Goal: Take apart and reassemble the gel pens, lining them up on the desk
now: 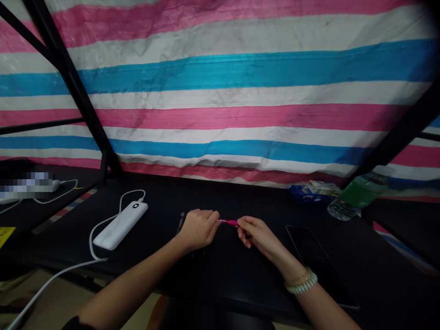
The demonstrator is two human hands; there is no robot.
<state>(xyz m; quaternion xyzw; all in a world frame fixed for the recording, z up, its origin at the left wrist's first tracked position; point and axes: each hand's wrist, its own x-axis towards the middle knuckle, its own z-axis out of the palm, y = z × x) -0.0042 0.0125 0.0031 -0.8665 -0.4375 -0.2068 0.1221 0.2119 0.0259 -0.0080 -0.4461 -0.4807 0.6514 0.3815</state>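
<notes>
A slim pink pen-like item [228, 222] spans the gap between my two hands, low over the black table [220, 284]. My left hand [201, 228] is closed round its left end, which the fingers hide. At the other end, the thumb and fingers of my right hand [253, 233] pinch the pink part. Dark slim items [181, 222], perhaps pens, lie beside and partly under my left hand; too little of them shows to tell more.
A white power bank [122, 224] with a cable lies at the left. To the right are a dark phone or tablet [312, 252], a green-labelled bottle [360, 192] and a blue packet [305, 193]. Black posts and a striped sheet [240, 114] stand behind.
</notes>
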